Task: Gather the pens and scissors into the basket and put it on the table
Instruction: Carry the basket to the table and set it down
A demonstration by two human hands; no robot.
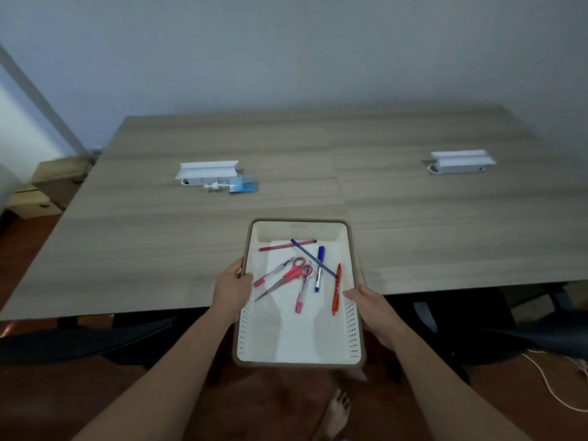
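A white perforated basket [299, 342] with a brown rim is held in the air, its far end over the front edge of the wooden table [159, 237]. My left hand [232, 289] grips its left wall and my right hand [370, 305] grips its right wall. Inside lie pink-handled scissors [291, 275], a red pen [284, 246], a thin blue pen [313, 257], a blue marker [319, 268], an orange pen [336, 289] and two pink-capped pens [300, 296].
Two white socket boxes stand on the table, one at the left [206, 173] and one at the right [459, 162]. A blue spray bottle [235, 185] lies beside the left one. Dark chairs [525, 332] sit under the table edge. A bare foot [337, 412] is on the floor.
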